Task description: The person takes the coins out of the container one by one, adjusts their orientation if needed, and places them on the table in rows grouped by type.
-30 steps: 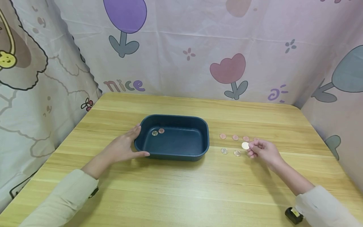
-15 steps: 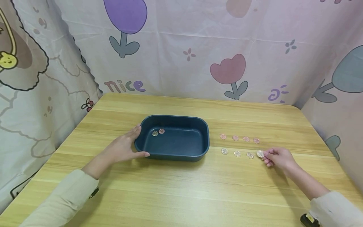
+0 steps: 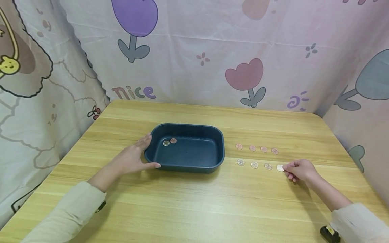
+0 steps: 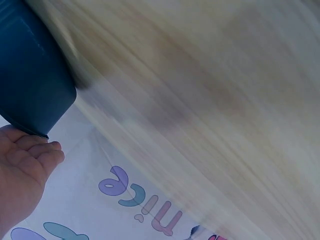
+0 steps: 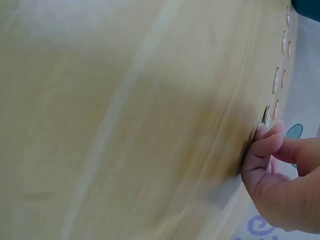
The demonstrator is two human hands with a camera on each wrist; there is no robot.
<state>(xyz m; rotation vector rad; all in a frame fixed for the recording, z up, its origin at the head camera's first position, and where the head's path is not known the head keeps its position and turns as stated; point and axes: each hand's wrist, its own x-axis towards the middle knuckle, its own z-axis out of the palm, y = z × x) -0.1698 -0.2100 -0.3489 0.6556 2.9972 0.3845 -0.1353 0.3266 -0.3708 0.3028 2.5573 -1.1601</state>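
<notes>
My left hand point(image 3: 130, 158) holds the left end of a dark blue rectangular tray point(image 3: 194, 167), its thumb along the front side and its fingers at the left rim. Inside the tray lie a gold-coloured coin point(image 3: 166, 143) and a copper-coloured coin point(image 3: 173, 141). To the right, my right hand point(image 3: 301, 169) pinches a shiny gold-coloured coin point(image 3: 280, 168) by its right edge, at the end of the front row of coins. The right wrist view shows that coin point(image 5: 266, 116) at the fingertips, close to the table; whether it lies fully flat I cannot tell.
Beside the tray runs a back row of several copper-coloured coins point(image 3: 252, 148). In front of it is a row of gold-coloured coins point(image 3: 254, 165). The wooden table point(image 3: 194, 206) meets a patterned curtain point(image 3: 188, 81) at the back.
My right hand has moved right and toward me with its coin, over the front row, then lowered it at that row's right end. The left hand and tray have stayed put.
</notes>
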